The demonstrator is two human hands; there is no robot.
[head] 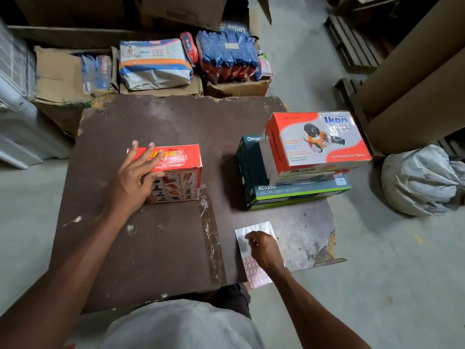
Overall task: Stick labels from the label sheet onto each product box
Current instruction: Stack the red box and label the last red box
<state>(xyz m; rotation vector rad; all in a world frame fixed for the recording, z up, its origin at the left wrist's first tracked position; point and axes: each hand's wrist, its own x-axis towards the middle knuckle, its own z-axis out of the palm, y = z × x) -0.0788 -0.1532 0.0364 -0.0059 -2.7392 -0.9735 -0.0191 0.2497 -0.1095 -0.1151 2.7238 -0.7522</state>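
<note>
A small red product box (180, 162) stands on the dark brown board (163, 235) left of centre. My left hand (137, 177) rests on its top and near left corner, fingers spread over it. The label sheet (254, 269) lies at the board's near right edge, with red-framed labels on its lower part and a bare shiny upper part. My right hand (263, 248) lies on the sheet, fingertips pinched at its bare area; whether a label is between them I cannot tell. At the right, a red and white Ikon box (317, 142) lies on a dark green box (289, 193).
Behind the board stand open cartons with blue and white packets (226, 54) and a large white pack (153, 64). Tall cardboard (415, 79) leans at the right, with a grey sack (422, 180) on the floor beside it. A strip of clear tape (211, 235) crosses the board.
</note>
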